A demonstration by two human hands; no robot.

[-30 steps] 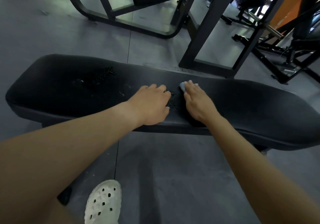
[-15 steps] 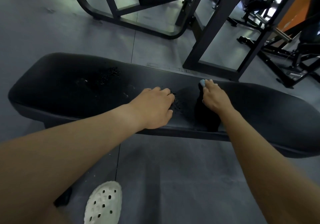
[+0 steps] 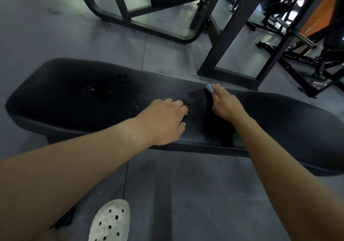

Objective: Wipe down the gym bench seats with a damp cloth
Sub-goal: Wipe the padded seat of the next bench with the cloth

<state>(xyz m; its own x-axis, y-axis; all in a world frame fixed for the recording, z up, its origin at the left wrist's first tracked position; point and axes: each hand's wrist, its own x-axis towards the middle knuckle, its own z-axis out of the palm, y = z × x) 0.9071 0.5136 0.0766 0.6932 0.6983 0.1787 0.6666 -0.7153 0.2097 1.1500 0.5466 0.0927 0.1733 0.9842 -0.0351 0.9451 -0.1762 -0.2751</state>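
A long black padded gym bench (image 3: 65, 95) runs across the view, with water droplets on its left and middle parts. My right hand (image 3: 226, 104) presses a small blue cloth (image 3: 208, 88) onto the pad near its far edge; only the cloth's tip shows beyond my fingers. A dark wet streak lies on the pad under and behind that hand. My left hand (image 3: 165, 119) rests on the pad's middle with fingers bent, holding nothing, a short gap from the right hand.
Black steel frames of gym machines (image 3: 229, 41) stand just beyond the bench, and more equipment (image 3: 316, 58) stands at the right. The floor is grey rubber matting (image 3: 186, 194). My white perforated shoe (image 3: 109, 222) is on the floor below the bench.
My right hand has slid the cloth away from me and to the right, towards the bench's far edge, leaving a wet streak. My left hand has stayed in place.
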